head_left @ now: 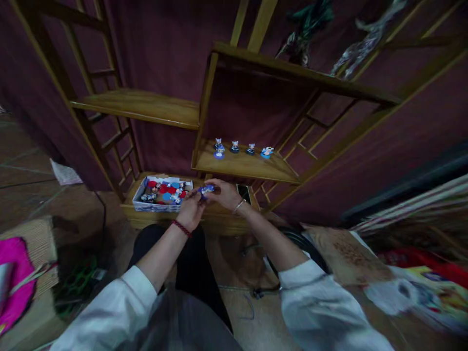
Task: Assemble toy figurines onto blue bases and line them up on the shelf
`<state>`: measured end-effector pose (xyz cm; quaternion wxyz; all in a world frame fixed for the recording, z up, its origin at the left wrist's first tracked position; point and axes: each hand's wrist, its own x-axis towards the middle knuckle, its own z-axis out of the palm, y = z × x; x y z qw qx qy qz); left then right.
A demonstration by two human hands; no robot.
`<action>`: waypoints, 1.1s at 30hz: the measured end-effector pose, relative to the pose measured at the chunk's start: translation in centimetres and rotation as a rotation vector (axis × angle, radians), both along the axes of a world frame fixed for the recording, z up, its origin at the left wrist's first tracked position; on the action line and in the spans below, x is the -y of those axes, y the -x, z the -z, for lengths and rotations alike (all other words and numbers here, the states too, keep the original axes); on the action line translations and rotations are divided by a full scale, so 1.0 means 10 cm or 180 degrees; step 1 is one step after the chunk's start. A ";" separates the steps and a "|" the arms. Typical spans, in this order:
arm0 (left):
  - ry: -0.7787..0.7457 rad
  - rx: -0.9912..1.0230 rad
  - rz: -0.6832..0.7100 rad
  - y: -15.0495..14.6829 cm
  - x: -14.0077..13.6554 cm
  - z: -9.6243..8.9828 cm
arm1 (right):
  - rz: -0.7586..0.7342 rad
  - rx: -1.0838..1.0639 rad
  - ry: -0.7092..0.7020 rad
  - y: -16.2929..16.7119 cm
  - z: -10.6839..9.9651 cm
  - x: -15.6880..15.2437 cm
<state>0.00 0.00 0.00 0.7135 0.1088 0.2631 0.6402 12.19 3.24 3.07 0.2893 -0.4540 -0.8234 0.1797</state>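
Observation:
A small blue and white figurine (207, 189) is between my two hands, in front of the wooden shelf unit. My left hand (191, 208) grips it from the left, fingers closed. From the right, my right hand (225, 193) has its fingers closed on the same figurine. Left of my hands, a white box (161, 206) holds several small figurines with red and blue parts. Above and behind them, several little figurines (235, 146) stand upright on the middle shelf (248, 166), with a blue-based one (266, 152) at the right end.
A higher wooden shelf (146, 108) is at left. Two ornaments, one dark green (307, 29) and one silvery (361, 44), stand on the top shelf. A dark phone-like object (243, 193) lies right of my hands. Cardboard (347, 253) and bags lie at lower right.

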 end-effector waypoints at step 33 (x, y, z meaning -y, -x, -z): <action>0.0899 0.0281 -0.0500 0.74 -0.19 0.44 | -0.0238 0.0666 0.0140 0.96 0.44 -0.23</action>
